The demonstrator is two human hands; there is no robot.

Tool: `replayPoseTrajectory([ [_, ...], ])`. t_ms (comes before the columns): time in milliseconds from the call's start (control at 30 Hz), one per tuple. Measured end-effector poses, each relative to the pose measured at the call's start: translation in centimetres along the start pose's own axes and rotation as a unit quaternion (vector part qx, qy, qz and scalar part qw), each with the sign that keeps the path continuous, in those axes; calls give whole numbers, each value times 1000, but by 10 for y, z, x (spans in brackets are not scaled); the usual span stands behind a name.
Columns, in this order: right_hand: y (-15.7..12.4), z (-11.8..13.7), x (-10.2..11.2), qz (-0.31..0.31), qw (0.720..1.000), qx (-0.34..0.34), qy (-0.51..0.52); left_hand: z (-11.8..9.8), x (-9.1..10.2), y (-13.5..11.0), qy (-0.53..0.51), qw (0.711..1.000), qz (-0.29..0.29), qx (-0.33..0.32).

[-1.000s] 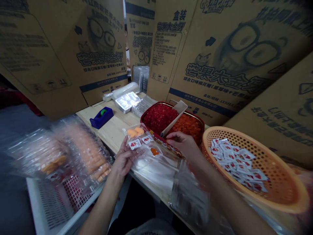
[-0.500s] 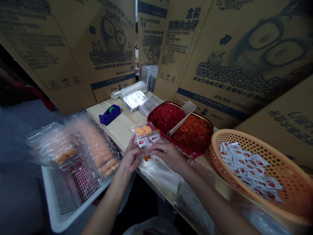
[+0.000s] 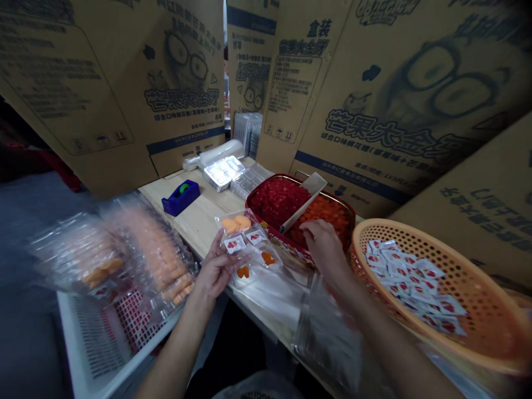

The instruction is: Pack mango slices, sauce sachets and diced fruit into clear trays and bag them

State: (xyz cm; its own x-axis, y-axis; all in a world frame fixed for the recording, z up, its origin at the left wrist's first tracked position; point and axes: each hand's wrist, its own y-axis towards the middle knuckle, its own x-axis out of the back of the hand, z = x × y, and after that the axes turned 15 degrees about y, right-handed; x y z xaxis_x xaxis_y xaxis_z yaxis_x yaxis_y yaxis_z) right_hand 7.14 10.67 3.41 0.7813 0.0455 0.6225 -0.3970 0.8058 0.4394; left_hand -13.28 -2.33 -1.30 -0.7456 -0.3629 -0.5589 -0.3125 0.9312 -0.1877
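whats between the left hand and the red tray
Head view: a clear plastic bag with orange pieces and white sachets lies between the left hand and the red tray.

Blue tape dispenser (image 3: 181,198) on wooden table (image 3: 199,221), foil trays (image 3: 218,173), plastic roll (image 3: 221,153), printed cardboard cartons (image 3: 183,111) behind

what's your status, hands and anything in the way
Left hand holding clear bag with sachets. Right hand at orange pieces in red tray. Clear plastic pack beside right forearm.

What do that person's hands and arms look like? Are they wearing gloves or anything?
No gloves! The left hand and the right hand are both bare, with no ring or watch showing. The left forearm and right forearm are bare too, with no sleeves in view.
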Motion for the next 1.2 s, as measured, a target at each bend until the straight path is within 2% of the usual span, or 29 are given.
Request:
replayPoseTrajectory([
  [100,-1,-6,4,-4,998,23,-64,0,1,1,-3,1000,12,0],
  [200,-6,13,-5,96,992,80,-28,-1,0,1,-10,1000,11,4],
  [300,-10,35,-14,212,973,80,-41,-2,-3,0,-9,1000,11,4],
  [400,-13,46,-17,271,957,70,-71,-3,-5,-1,4,1000,18,5],
  [467,-13,46,-16,282,955,65,-69,-3,-6,-2,7,1000,20,7],
  [567,-12,39,-13,247,969,18,-18,-2,-6,-2,4,1000,20,10],
  [633,-11,33,-9,195,979,-22,59,-2,-6,-2,0,1000,21,13],
  [700,-13,30,-1,152,974,-60,160,-2,-7,-3,-1,1000,24,17],
  [800,-21,30,15,117,927,-166,315,-2,-8,-6,3,999,31,19],
  [900,-35,32,35,77,843,-291,446,-2,-12,-8,10,999,35,20],
  [1000,-51,32,59,35,767,-340,543,-2,-17,-8,22,999,30,21],
  [1067,-65,32,80,7,730,-352,586,-3,-18,-8,34,999,23,24],
  [1133,-84,32,103,-46,720,-347,599,-4,-17,-8,45,998,16,37],
  [1200,-110,31,127,-145,738,-320,576,-7,-15,-10,51,996,11,71],
])
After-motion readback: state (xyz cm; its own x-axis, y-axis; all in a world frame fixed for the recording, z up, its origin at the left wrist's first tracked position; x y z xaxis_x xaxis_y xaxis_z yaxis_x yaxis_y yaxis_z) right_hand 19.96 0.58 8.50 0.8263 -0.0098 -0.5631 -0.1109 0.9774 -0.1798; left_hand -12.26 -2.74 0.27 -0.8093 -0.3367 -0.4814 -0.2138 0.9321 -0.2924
